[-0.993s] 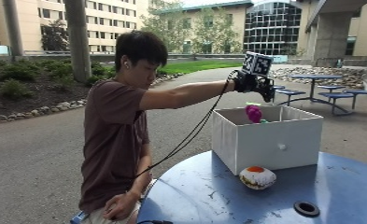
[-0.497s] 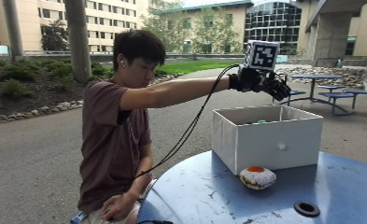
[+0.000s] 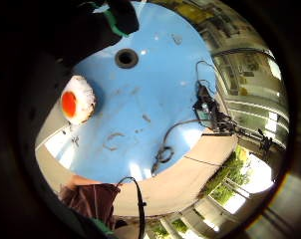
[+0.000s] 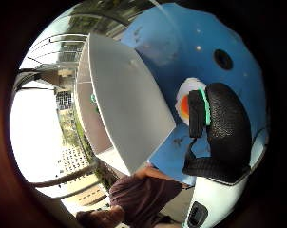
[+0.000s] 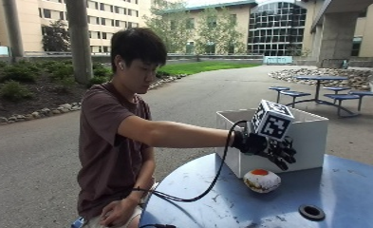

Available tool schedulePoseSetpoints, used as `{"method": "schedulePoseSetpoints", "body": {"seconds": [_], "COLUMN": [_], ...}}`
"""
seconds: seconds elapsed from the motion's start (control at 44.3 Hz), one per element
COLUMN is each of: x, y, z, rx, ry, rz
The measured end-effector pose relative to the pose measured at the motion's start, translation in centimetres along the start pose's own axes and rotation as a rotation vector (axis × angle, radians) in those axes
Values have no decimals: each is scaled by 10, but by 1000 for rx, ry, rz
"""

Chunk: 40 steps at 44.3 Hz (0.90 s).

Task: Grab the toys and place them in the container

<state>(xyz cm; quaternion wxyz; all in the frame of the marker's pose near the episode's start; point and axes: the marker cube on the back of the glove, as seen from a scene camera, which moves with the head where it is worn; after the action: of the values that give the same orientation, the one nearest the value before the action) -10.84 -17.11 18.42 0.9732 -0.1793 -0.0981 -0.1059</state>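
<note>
From the outside view, a person sits at a round blue table (image 5: 350,190) and reaches the gloved right hand (image 5: 271,147) out over it. The hand hangs just above a white ball-shaped toy (image 5: 262,181) with an orange-red patch; its fingers point down, relaxed and spread, and hold nothing. The toy rests on the table, just in front of the white container (image 5: 300,142), an open-topped box. The bare hand (image 5: 116,213) rests in the person's lap. No writing can be read on the toy or the container. In the little-finger-side palm view, the toy lies on the blue surface near a round hole (image 3: 126,58). In the thumb-side palm view, a gloved finger partly covers the toy, beside the container wall.
</note>
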Motion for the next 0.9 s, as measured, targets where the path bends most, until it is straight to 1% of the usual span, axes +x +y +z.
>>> {"method": "schedulePoseSetpoints", "body": {"seconds": [0.068, 0.181, 0.271, 0.451, 0.609, 0.79, 0.858, 0.903], "x": [2, -4, -4, 1, 2, -3, -5, -3], "y": [-9, -23, -33, -40, -40, -47, -52, -54], "z": [38, 97, 131, 151, 162, 160, 153, 143], "rx": [-76, -209, -243, -174, -46, 157, 187, 174], "ry": [-24, 18, 98, 108, 70, -28, -76, -103], "rz": [-50, -114, -130, -147, -182, -173, -152, -131]}}
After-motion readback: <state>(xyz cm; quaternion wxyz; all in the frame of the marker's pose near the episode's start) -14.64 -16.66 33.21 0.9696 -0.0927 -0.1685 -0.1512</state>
